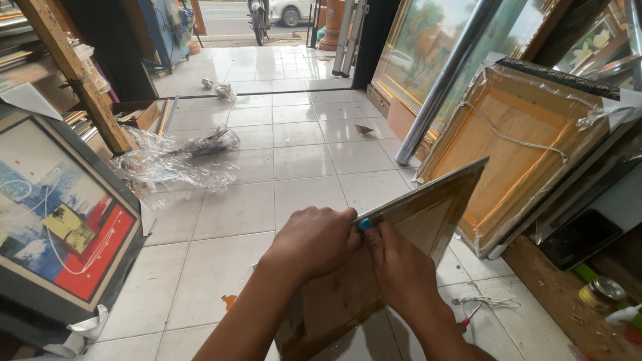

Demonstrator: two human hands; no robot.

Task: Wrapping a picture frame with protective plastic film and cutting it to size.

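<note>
The brown framed panel (428, 214) stands on edge on the tiled floor (301, 154), its top edge rising up-right away from both hands, left hand (314, 241) and right hand (398, 264) clenched together on a small blue-tipped tool (365, 224) at that edge's lower end.

A brown picture frame (428, 214) stands tilted on the tiled floor.

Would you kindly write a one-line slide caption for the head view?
Both hands, left hand and right hand, grip the top edge of a picture frame standing on the tiled floor.
</note>
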